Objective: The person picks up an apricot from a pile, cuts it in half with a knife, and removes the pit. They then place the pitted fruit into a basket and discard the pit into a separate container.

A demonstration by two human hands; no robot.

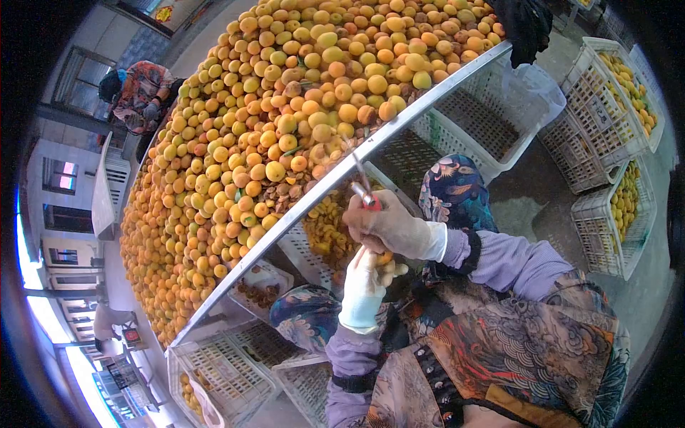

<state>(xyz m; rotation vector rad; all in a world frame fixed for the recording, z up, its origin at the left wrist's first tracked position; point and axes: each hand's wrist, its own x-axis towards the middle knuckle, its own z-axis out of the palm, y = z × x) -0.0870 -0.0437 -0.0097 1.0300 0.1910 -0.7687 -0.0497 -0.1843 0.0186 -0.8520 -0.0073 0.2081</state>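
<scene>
My right hand (394, 227), in a pale stained glove, is closed around a knife with a red handle (371, 202). Its shiny metal end points up toward the table edge, and the blade is blurred. Just below, my left hand (365, 284), in a white glove, has its fingers curled around an apricot (385, 257), mostly hidden between the two hands. Both hands are close together above a crate of split apricot pieces (330, 227). Beyond the metal rim (267, 241) lies a big heap of whole apricots (246, 150), some brown and bruised.
Crates of yellow fruit (606, 107) are stacked at the right. An open white crate (492, 114) stands under the table's right part. More crates (225, 367) are at the lower left. Another person (143, 93) works across the heap. A dark glove (524, 28) shows at the top.
</scene>
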